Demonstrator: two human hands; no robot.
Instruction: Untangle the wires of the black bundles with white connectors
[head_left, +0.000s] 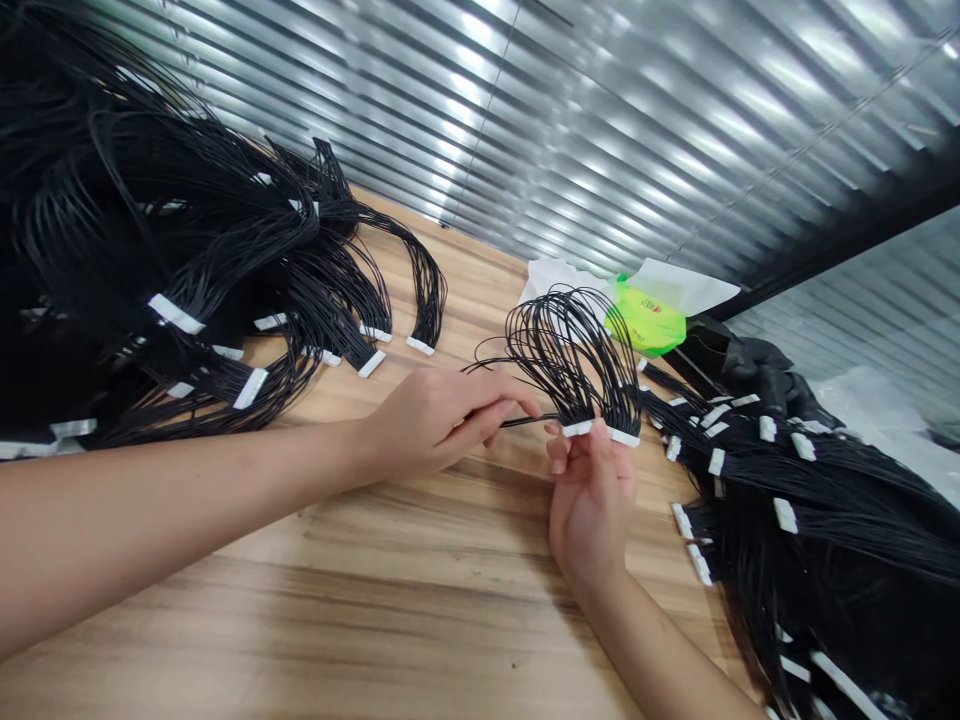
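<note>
My right hand (596, 490) pinches the white connectors (624, 437) of a black wire harness (574, 350) between thumb and fingers. From the connectors the thin wires loop up and away, just above the wooden table. Left of it, my left hand (450, 415) has its thumb and forefinger pressed together on a few loose black wires (525, 421) that run to the connector's left end. Its other fingers are curled and partly hidden. Some stray wire ends stick out to the left over the back of this hand.
A large heap of black wire harnesses (187, 230) with white connectors lies at the left. Another harness pile (832, 500) lies at the right. Behind sit a bright green packet (646, 320) and white paper (686, 283). Corrugated metal sheeting (480, 110) borders the wooden table (390, 600).
</note>
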